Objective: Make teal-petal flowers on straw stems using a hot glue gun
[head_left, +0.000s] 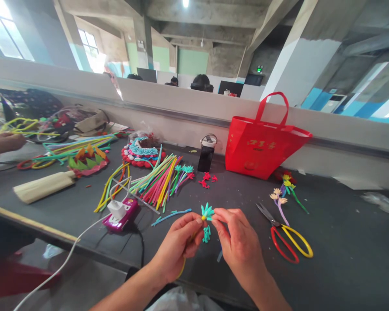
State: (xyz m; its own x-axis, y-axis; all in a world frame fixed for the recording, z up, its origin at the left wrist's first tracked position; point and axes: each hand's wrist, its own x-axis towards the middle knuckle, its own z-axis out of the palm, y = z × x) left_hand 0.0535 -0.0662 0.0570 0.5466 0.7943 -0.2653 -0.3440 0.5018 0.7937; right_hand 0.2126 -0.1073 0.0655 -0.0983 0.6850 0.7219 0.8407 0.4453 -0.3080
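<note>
Both my hands meet over the dark table's (343, 242) front edge. My left hand (178, 244) is closed around a yellow pipe-cleaner stem that carries a small teal pipe-cleaner flower (207, 212). My right hand (236, 242) pinches the teal flower's petals from the right with thumb and forefinger. A second teal tuft (206, 233) hangs just below the flower between the two hands. The stem's lower end curves out under my left palm.
Scissors with red and yellow handles (287, 239) lie to the right. A bundle of coloured pipe cleaners (158, 177), finished flowers (283, 192), a red tote bag (262, 144), a dark bottle (206, 153) and a pink glue gun with white plug (121, 212) lie around. Another person's hand (3, 144) is far left.
</note>
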